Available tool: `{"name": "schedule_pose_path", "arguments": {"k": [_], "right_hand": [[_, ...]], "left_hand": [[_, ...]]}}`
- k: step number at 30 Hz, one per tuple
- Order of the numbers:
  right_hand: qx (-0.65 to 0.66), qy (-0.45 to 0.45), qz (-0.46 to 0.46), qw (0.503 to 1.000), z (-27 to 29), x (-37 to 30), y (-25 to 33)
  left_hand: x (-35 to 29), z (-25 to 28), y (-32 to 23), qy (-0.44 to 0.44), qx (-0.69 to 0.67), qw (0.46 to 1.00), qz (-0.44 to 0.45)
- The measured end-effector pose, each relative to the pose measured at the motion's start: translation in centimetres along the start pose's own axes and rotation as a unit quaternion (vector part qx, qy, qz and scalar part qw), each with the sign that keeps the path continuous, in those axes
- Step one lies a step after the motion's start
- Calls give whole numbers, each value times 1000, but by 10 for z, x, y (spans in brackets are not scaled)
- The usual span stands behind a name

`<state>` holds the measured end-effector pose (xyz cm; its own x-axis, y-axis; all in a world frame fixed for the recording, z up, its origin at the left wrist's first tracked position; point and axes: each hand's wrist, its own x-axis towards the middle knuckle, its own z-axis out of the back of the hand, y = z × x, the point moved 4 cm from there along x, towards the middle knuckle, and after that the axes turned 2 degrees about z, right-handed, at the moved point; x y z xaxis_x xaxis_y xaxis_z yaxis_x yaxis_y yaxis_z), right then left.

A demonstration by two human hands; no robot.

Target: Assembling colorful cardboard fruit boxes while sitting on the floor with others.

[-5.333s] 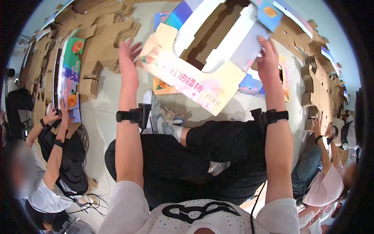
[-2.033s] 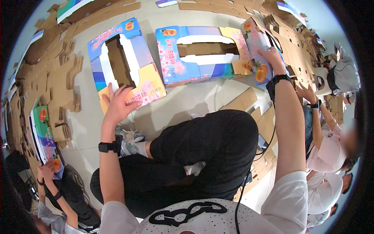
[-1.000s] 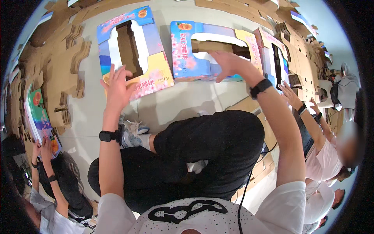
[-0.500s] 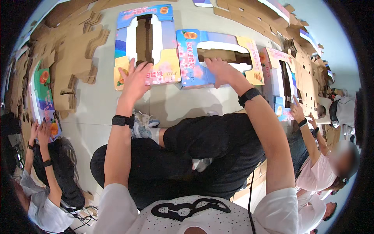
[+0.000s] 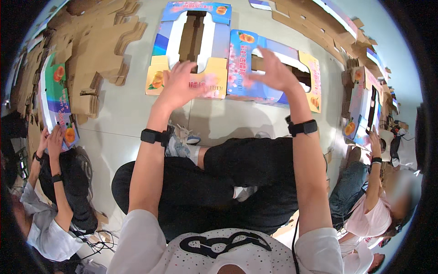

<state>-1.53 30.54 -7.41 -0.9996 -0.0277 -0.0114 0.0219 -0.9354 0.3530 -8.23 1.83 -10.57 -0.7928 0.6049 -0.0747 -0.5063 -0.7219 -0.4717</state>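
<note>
Two printed fruit cartons lie side by side on the floor in front of me. The left carton (image 5: 218,39) is blue and lilac with a yellow near end and a long white-edged opening. The right carton (image 5: 241,86) is turned crosswise, blue at its left end and yellow at its right. My left hand (image 5: 178,87) is over the near yellow end of the left carton, fingers stretched out and holding nothing. Above the right carton, my right hand (image 5: 277,75) is raised with fingers apart and slightly blurred, also holding nothing. Whether the left fingertips touch the carton, I cannot tell.
Stacks of flat brown cardboard (image 5: 86,50) cover the floor at left; more cardboard (image 5: 310,23) lies far right. A person on the left has both hands on a green and blue carton (image 5: 57,89). Another on the right handles a carton (image 5: 358,102). My crossed legs are below.
My right hand has lifted off the right carton with its fingers spreading. My left hand has shifted on the left carton's near end. The whole view has swung slightly left.
</note>
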Motion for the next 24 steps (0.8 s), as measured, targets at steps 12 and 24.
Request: {"name": "schedule_pose_path", "arguments": {"k": [12, 24], "right_hand": [[584, -203, -299, 727, -15, -21, 14], [63, 13, -166, 984, -53, 10, 33]], "left_hand": [[9, 21, 33, -104, -314, 929, 165], [-4, 10, 66, -143, -133, 937, 289]]}}
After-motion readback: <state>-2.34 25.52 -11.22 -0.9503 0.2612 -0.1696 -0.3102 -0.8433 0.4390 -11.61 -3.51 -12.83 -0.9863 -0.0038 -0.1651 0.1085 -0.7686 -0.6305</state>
